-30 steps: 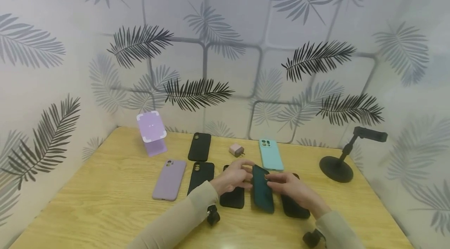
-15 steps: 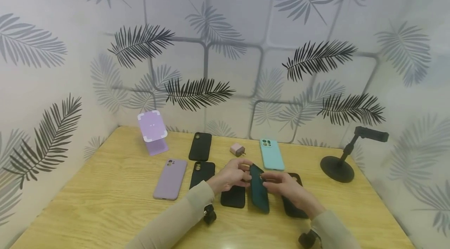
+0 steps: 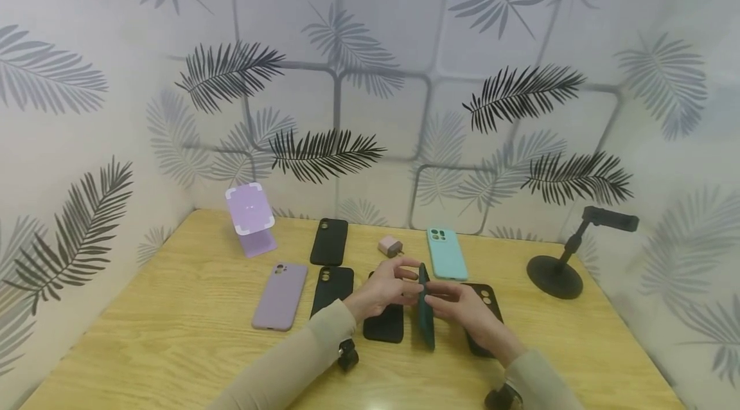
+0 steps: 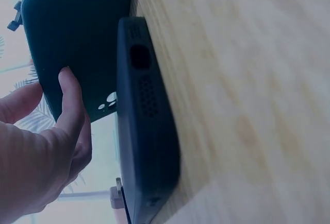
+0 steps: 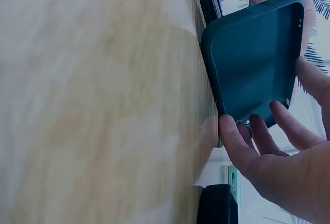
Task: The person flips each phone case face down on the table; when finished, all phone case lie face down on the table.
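Note:
A dark green phone case [image 3: 426, 323] stands nearly on its long edge between the two hands, seen almost edge-on from the head. My left hand [image 3: 386, 291] pinches its camera end; in the left wrist view, a fingertip lies on the back of the case [image 4: 77, 33] beside the camera holes. From the other side, my right hand [image 3: 467, 310] holds the same end, fingers reaching the hollow inside of the case [image 5: 252, 64]. Below the left hand lies a black phone case [image 3: 384, 328]. Another black case [image 3: 493, 304] is partly covered by the right hand.
Left of the hands lie a lavender case [image 3: 279, 297] and two black cases, one near [image 3: 333, 286] and one farther back [image 3: 329, 241]. Behind are a pink charger plug [image 3: 390, 246] and a turquoise case [image 3: 448, 257]. A purple phone stand [image 3: 252, 212] and a black phone stand [image 3: 554, 278] flank them.
The green case has turned from showing its broad face to nearly edge-on. The right hand has shifted slightly left, uncovering the camera holes of the black case beneath it.

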`<state>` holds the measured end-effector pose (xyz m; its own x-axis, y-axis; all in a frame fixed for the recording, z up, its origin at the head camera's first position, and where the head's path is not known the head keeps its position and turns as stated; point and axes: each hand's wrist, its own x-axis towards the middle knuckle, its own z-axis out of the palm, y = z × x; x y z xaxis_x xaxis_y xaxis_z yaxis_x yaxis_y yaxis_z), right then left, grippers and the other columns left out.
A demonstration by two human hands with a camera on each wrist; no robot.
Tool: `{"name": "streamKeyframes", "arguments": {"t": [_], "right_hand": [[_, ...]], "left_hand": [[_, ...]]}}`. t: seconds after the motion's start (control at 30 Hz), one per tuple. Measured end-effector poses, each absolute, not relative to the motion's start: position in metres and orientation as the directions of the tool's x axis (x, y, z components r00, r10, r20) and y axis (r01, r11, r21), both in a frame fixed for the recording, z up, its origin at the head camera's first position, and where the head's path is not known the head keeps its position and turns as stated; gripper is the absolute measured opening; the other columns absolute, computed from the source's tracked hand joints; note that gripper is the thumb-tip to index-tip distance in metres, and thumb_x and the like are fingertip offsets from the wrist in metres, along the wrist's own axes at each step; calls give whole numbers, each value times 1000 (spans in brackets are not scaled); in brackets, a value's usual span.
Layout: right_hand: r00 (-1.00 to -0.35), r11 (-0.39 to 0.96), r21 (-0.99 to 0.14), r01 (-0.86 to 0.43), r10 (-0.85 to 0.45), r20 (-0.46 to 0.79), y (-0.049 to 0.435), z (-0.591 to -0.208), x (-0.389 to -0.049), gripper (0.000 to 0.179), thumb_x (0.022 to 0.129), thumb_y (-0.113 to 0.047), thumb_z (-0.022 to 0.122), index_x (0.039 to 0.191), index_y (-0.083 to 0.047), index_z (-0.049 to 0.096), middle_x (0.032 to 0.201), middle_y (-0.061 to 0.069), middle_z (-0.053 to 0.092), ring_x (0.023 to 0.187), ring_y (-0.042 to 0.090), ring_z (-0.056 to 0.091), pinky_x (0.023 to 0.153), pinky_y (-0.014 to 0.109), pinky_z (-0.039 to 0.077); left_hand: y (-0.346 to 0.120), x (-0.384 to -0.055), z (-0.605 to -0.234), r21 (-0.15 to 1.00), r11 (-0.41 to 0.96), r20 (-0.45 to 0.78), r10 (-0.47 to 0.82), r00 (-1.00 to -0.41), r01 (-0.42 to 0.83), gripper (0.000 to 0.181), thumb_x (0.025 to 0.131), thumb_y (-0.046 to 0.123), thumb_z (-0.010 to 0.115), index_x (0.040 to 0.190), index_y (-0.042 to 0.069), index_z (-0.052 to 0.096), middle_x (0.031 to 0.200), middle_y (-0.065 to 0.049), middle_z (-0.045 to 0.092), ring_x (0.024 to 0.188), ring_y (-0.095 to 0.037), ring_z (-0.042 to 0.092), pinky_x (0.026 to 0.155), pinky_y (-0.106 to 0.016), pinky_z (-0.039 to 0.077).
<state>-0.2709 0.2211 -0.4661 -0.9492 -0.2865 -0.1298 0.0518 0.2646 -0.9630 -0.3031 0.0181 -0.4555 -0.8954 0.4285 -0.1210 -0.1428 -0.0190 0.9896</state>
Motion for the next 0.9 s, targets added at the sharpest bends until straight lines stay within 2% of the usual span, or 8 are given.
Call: {"name": "streamKeyframes", "arguments": {"t": [0.33, 0.6, 0.77, 0.9], "right_hand": [[-942, 243, -970, 23, -318, -102, 220, -466, -271, 63, 93, -36, 67, 143, -3, 45, 145, 21, 46, 122, 30, 58, 95, 40, 56], [-950, 172, -984, 45, -297, -95, 224, -465, -271, 62, 93, -27, 68, 145, -6, 43, 142, 24, 48, 116, 28, 62, 90, 40, 58], [-952, 129, -991, 33, -298, -70, 231, -466, -271, 66, 94, -22, 68, 149, -5, 36, 141, 30, 47, 111, 28, 65, 89, 41, 59], [-956, 117, -993, 28, -287, -61, 237, -468, -271, 66, 94, -20, 67, 149, -3, 35, 138, 30, 51, 109, 26, 66, 87, 40, 59]], "left_hand": [[24, -301, -457, 993, -46, -76, 442, -894, -108, 46, 91, 1, 67, 134, 4, 53, 121, -20, 59, 89, -25, 71, 82, -45, 61], [25, -302, -455, 995, -3, -85, 478, -874, -99, 48, 88, -3, 68, 134, 2, 52, 122, -24, 58, 93, -28, 71, 85, -47, 59], [26, -302, -453, 993, 72, -116, 490, -864, -93, 46, 89, -2, 67, 133, 4, 54, 123, -22, 58, 99, -27, 68, 88, -46, 59], [27, -300, -452, 989, 107, -139, 476, -868, -100, 45, 90, -2, 65, 134, 4, 55, 125, -21, 58, 105, -30, 66, 90, -46, 57]]}}
